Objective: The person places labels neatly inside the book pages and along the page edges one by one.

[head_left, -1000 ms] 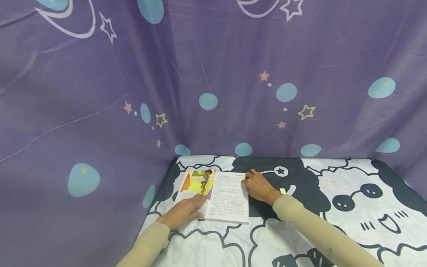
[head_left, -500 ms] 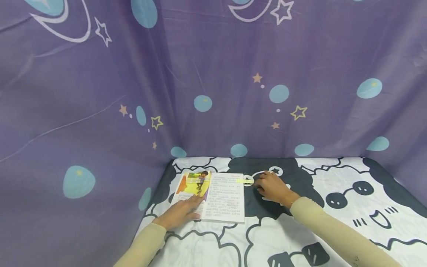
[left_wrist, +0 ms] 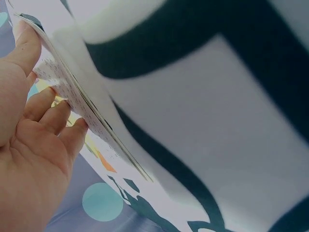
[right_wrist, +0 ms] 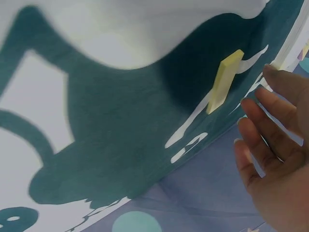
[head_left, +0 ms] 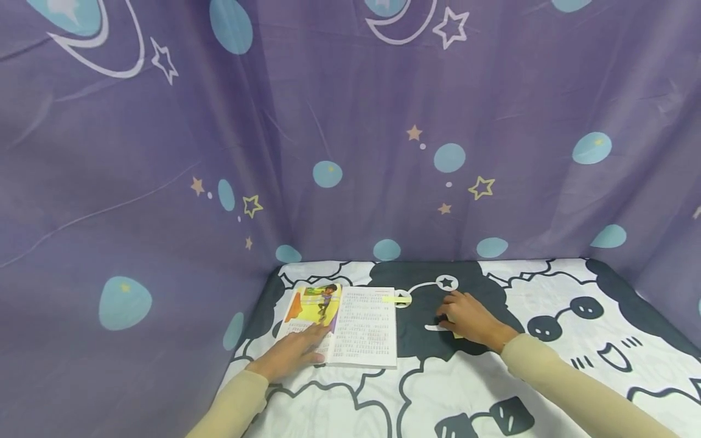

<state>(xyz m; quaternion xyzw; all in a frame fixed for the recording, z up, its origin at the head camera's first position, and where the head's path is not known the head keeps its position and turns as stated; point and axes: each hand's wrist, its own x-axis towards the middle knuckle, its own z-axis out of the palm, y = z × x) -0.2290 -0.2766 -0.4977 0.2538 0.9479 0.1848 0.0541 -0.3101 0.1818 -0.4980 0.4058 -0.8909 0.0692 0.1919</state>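
Note:
An open book (head_left: 366,328) lies on the patterned cloth, with a colour picture on its left page and print on the right. My left hand (head_left: 292,351) rests on the left page, fingertips on the paper and thumb at the lower edge, as the left wrist view shows. A yellow sticky strip (head_left: 397,299) juts past the right page's edge. Over the dark patch to the right is my right hand (head_left: 472,319), its fingers loosely bent and holding nothing. Close by it lies a pad of yellow sticky notes (right_wrist: 225,82), mostly hidden by the hand in the head view.
A black and white cartoon cloth (head_left: 465,380) covers the surface. Purple curtains (head_left: 350,121) with stars and blue dots hang along its back and left side, close to the book.
My right hand has let go of the yellow strip at the book's right page and moved right, to the sticky-note pad. The left hand stays on the book. The head view has shifted slightly.

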